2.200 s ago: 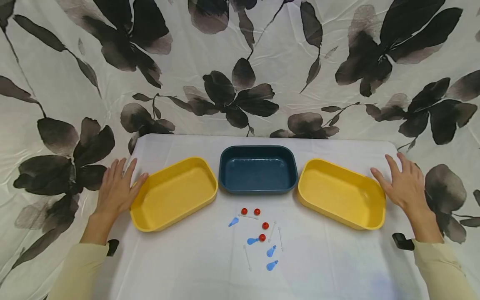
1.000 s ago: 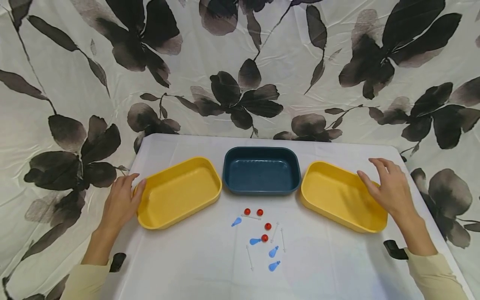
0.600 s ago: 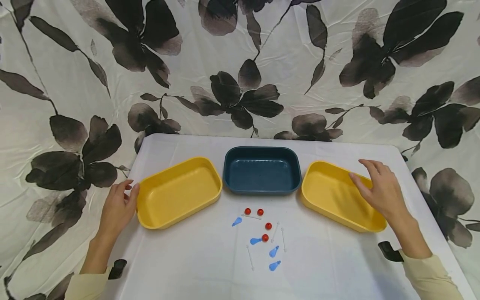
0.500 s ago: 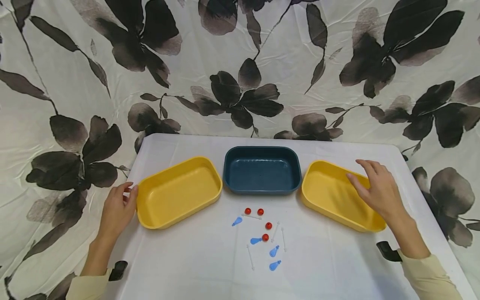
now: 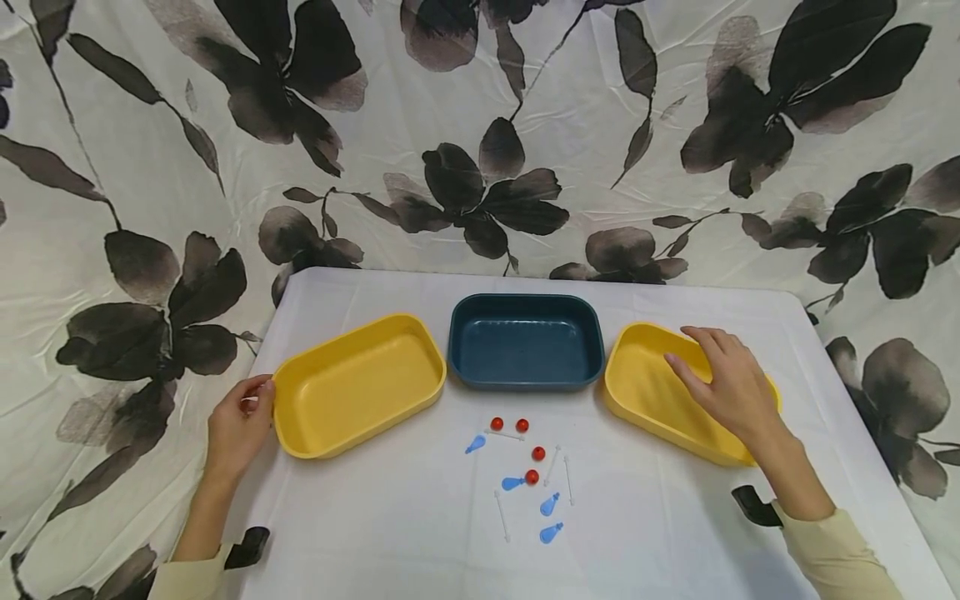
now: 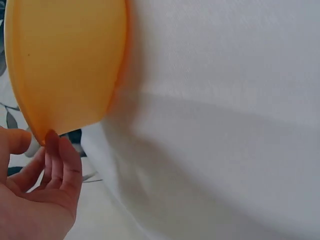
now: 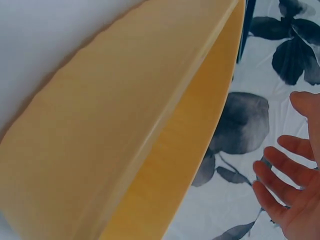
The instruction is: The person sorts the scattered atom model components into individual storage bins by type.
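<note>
In the head view, the left hand [image 5: 238,429] is at the outer end of the left yellow tray [image 5: 360,387]. In the left wrist view its loosely bent fingers touch or nearly touch the tray's rim corner, the thumb a little apart. The right hand [image 5: 731,387] hovers over the right yellow tray [image 5: 652,417], fingers spread and holding nothing. Between the trays stands a dark blue tray [image 5: 525,385]. In front of it lie several red beads [image 5: 538,453], several blue bulb-shaped pieces [image 5: 549,504] and several thin white sticks with widened ends [image 5: 502,517].
A white cloth [image 5: 390,525] covers the table. Behind it hangs a pale fabric [image 5: 585,108] printed with dark flowers. Black straps [image 5: 754,506] show at both wrists.
The right hand has moved left, from beside the right tray to above it. The left hand has shifted slightly down and its fingers have bent. Trays and small pieces stay put.
</note>
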Available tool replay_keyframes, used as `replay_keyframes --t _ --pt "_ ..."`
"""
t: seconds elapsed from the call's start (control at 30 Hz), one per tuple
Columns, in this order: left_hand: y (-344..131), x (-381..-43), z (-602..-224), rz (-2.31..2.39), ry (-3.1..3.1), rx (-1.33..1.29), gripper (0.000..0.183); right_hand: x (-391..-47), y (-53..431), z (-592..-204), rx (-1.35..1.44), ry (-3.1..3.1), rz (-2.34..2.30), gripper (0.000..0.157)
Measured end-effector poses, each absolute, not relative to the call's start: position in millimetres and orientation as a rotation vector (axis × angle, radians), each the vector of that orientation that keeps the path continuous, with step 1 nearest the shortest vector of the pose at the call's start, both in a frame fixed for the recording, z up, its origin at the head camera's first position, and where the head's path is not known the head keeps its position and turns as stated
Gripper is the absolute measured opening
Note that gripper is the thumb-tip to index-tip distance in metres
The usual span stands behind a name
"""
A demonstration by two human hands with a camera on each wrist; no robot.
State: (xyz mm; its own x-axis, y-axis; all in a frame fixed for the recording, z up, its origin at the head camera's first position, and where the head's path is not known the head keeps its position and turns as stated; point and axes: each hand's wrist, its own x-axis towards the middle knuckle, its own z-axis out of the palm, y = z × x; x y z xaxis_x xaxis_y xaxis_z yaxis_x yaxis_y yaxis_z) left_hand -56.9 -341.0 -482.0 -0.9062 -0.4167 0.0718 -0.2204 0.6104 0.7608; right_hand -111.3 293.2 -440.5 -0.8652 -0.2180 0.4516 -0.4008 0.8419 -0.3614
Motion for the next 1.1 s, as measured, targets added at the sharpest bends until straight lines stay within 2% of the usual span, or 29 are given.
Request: replay_keyframes --t 0.33,0.87,1.1 --pt "-345.0 -60.2 -485.4 -1.542 -2.442 0.765 0.044 -111.5 274.0 -445.4 0.477 -2.678 0.626 0.049" --pt "-351.9 -66.6 -486.3 -1.941 -2.243 0.778 0.055 -114.2 244.5 -451.4 0.625 -2.618 0.897 0.040" --pt "-351.8 -67.6 -485.9 -2.012 -2.217 0.870 0.059 -112.7 229.3 -457.4 0.676 -2.619 1.016 0.033"
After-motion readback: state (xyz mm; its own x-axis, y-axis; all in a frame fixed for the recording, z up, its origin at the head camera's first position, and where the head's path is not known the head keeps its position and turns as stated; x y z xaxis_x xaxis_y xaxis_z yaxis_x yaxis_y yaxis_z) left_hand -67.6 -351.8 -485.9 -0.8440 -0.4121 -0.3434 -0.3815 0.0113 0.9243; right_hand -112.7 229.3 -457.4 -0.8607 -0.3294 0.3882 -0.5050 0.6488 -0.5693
